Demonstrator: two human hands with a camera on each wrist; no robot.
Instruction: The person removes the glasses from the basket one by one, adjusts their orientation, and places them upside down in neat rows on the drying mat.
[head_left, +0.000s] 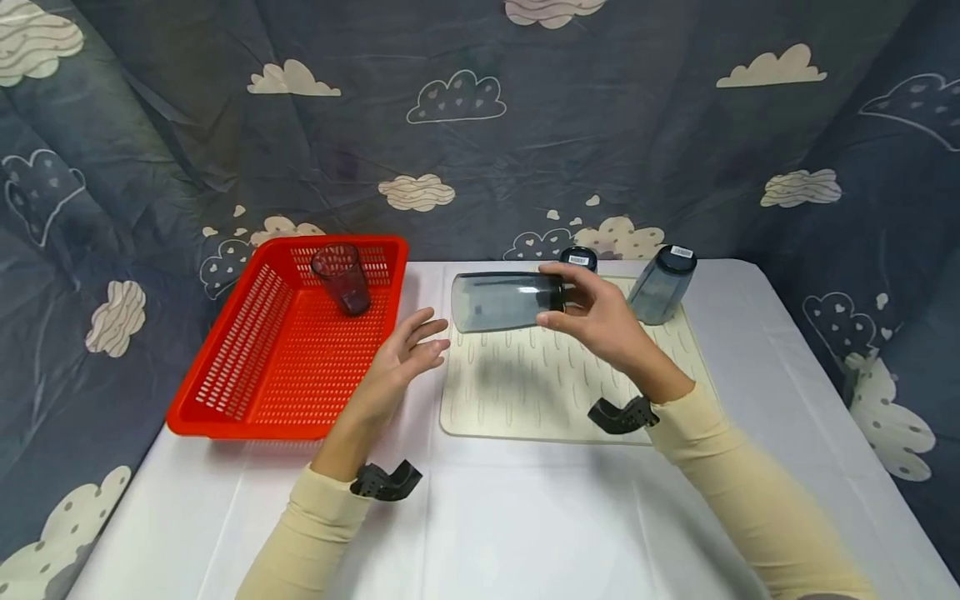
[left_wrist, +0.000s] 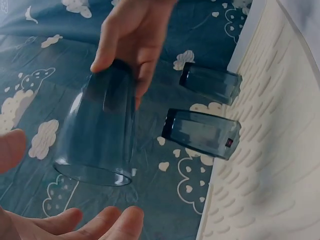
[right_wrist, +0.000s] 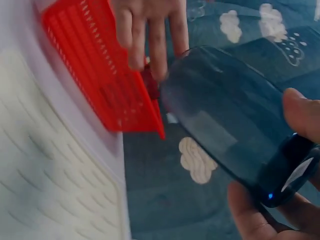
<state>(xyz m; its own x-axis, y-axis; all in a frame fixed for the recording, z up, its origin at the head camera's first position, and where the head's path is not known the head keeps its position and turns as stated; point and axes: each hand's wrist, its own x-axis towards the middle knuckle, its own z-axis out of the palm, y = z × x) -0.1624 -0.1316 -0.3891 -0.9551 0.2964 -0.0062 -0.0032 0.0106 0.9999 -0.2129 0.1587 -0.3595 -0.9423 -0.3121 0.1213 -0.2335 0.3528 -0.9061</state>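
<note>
My right hand (head_left: 592, 312) grips a blue-grey drinking glass (head_left: 498, 302) by its thick dark base, above the cream ribbed mat (head_left: 510, 417). The glass lies on its side in the air, its mouth pointing left. Close to that mouth is my left hand (head_left: 408, 354), fingers spread and holding nothing. In the left wrist view, the glass (left_wrist: 97, 130) hangs between the left thumb and fingers without contact. Two more such glasses stand upside down at the mat's back: one glass (head_left: 660, 287) at the right, another glass (head_left: 579, 257) mostly hidden behind the right hand.
A red plastic basket (head_left: 281, 429) stands on the left of the white-covered table (head_left: 525, 533). Inside it, near the back, a glass (head_left: 341, 279) stands mouth up, leaning slightly. A dark cloth with cloud prints (head_left: 600, 150) hangs behind and at both sides.
</note>
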